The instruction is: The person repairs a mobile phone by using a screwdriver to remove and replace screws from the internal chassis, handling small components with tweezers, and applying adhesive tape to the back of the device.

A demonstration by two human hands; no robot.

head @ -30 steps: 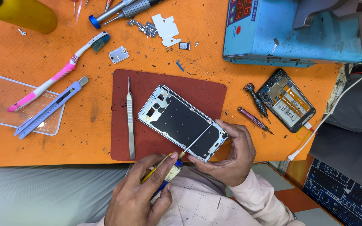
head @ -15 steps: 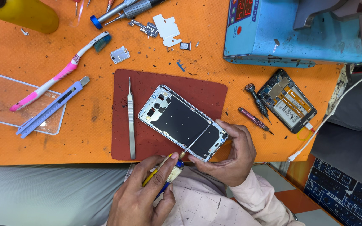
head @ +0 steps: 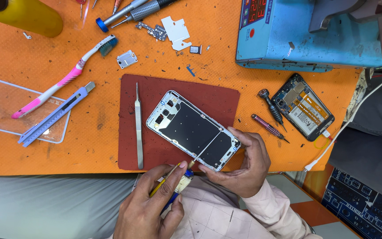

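From the head camera, the phone frame (head: 193, 130) lies tilted on the dark red mat (head: 219, 95). The right hand (head: 244, 163) cups its lower corner; the left hand (head: 149, 210) is closed around a thin applicator (head: 200, 155) touching the plate. Tweezers (head: 139, 126) rest left of the frame. Best, I'd judge, to steady the frame and draw the tip lightly.

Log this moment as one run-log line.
left hand: holds thin tool, tip on phone frame | right hand: steadies frame's near end | frame on red mat | tweezers alongside
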